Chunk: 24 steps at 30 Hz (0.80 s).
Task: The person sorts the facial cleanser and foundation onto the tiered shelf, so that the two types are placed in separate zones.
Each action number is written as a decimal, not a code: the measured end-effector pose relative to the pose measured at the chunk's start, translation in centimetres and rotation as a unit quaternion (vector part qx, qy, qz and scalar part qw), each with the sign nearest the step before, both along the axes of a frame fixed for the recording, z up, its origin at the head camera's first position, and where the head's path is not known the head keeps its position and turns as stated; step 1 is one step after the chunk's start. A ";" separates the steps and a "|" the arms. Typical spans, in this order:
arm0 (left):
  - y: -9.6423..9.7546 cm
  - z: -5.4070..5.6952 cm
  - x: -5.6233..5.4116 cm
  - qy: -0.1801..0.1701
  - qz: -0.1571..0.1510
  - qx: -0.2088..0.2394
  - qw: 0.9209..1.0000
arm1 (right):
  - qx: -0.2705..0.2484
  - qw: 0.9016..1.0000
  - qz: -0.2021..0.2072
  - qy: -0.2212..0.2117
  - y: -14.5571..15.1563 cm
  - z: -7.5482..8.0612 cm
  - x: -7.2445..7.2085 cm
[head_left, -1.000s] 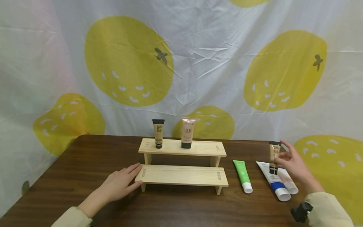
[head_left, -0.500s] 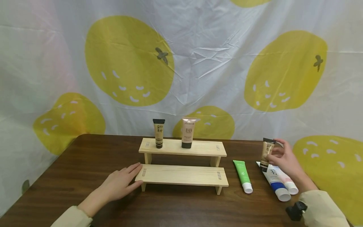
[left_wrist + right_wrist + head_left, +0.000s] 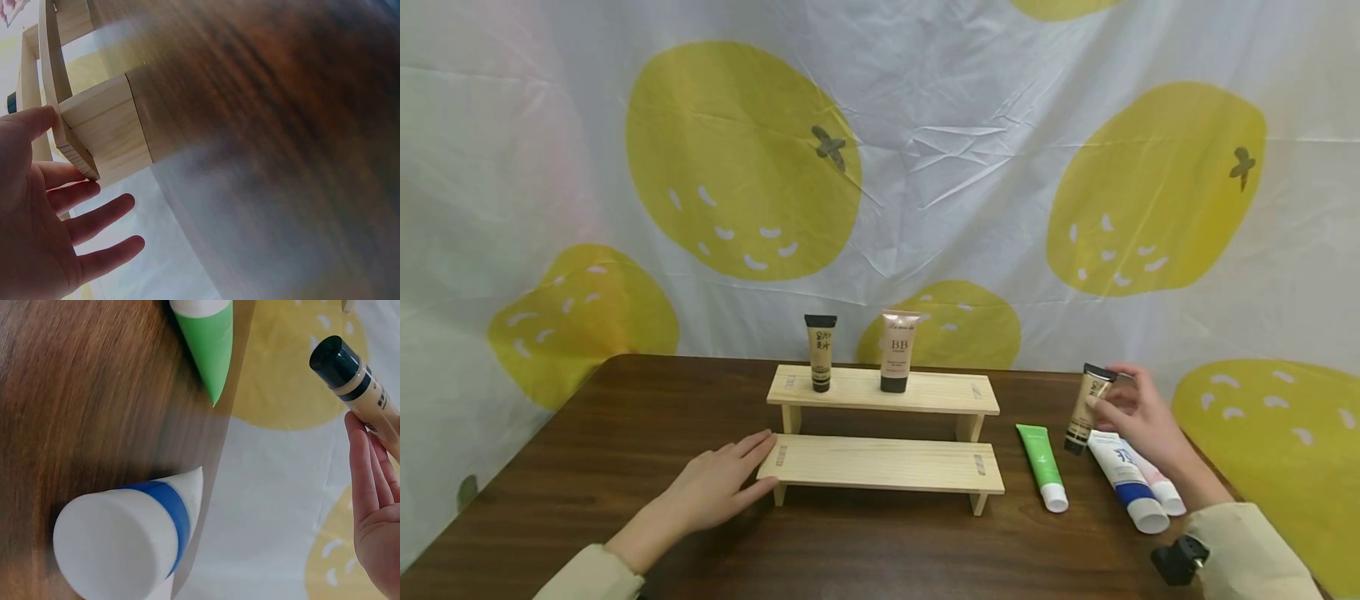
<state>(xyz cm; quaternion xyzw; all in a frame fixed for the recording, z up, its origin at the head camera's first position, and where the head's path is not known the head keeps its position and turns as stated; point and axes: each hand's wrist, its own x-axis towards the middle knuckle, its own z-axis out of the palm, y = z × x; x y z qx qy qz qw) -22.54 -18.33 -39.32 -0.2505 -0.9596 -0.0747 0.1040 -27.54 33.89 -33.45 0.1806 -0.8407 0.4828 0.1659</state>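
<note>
My right hand (image 3: 1138, 417) pinches a small beige tube with a black cap and black crimped end (image 3: 1088, 408), tilted cap-down above the table. In the right wrist view its dark cap (image 3: 335, 362) points up and left. My left hand (image 3: 718, 483) holds the left end of the lower step of a two-step wooden stand (image 3: 880, 462), thumb at the front corner and fingertips at the back. The left wrist view shows its other fingers (image 3: 103, 219) stretched out past the board. A matching beige tube (image 3: 821, 358) and a pink BB cream tube (image 3: 898, 352) stand cap-down on the upper step.
Right of the stand, a green tube with a white cap (image 3: 1042, 467) lies on the dark wooden table (image 3: 925, 554). Further right lie a white tube with a blue band (image 3: 1127, 481) and a white-and-pink tube (image 3: 1167, 492), side by side. A fruit-print cloth (image 3: 955, 208) hangs behind.
My right hand has moved left with the beige tube, from above the white tubes to between them and the green tube. The tube has gone from nearly upright to tilted. My left hand stays put.
</note>
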 end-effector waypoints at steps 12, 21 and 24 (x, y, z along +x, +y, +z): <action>0.0 0.2 0.2 -0.002 -0.001 0.001 1.000 | 0.018 0.999 0.042 -0.010 -1.3 0.8 0.5; 0.1 0.2 0.1 -0.007 -0.001 0.002 1.000 | 0.026 0.997 0.066 0.002 -1.9 1.4 0.5; 0.1 0.2 0.1 -0.007 -0.001 0.003 1.000 | 0.029 0.998 0.064 0.002 -2.2 1.6 0.6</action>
